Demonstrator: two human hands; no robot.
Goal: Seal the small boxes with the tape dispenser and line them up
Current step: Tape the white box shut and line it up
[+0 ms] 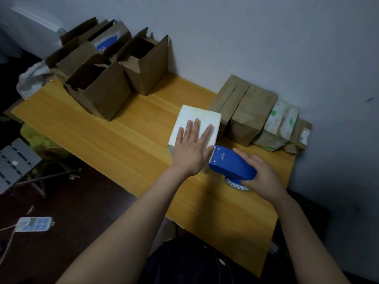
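- One risk: the small white box [196,121] is sitting toward the right end of the wooden worktop [102,136], and the pull of the tape may be dragging it out of place, since only a flat palm is pinning it.
- Another risk: the blue tape dispenser [231,165] is meeting the box at its near right corner rather than along a middle line, so a strip may be going on crooked or missing the seam. The seam itself is hidden under the hand.
- The dispenser's toothed blade is lying just beside the left hand [191,147] — a slip here could be nicking the skin.
- The left hand is lying flat on top of the box, fingers straight and spread, pressing down.
- The right hand [260,177] is wrapping round the rear of the dispenser, fingers curled over its body, with the tape roll [238,185] showing beneath.
- A row of closed boxes [252,113] is standing just right of the white box, against the wall. Open brown cartons [100,93] are waiting at the far left.
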